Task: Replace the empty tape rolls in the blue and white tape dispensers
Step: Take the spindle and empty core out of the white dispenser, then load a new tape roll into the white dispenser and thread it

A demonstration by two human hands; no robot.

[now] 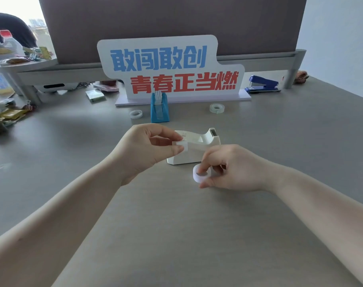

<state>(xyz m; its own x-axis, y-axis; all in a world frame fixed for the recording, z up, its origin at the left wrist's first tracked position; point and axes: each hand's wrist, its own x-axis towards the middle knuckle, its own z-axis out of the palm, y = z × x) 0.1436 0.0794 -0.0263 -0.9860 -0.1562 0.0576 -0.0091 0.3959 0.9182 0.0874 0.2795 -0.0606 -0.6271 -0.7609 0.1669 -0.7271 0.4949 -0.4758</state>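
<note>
Pinching a small white piece (pixel 179 144) at the rear end of the white tape dispenser (pixel 195 149), my left hand (pixel 147 150) has thumb and forefinger closed on it; I can't quite tell whether it's a spindle or a tape end. My right hand (pixel 228 168) grips a white tape roll (pixel 200 174) just in front of that dispenser, above the table (pixel 176 235). Farther back stands the blue tape dispenser (pixel 159 108), flanked by a small roll (pixel 136 114) and a clear roll (pixel 216 108).

A blue stapler (pixel 263 84) sits right of the slogan sign (pixel 172 68); sticky notes (pixel 95 95) lie left.
</note>
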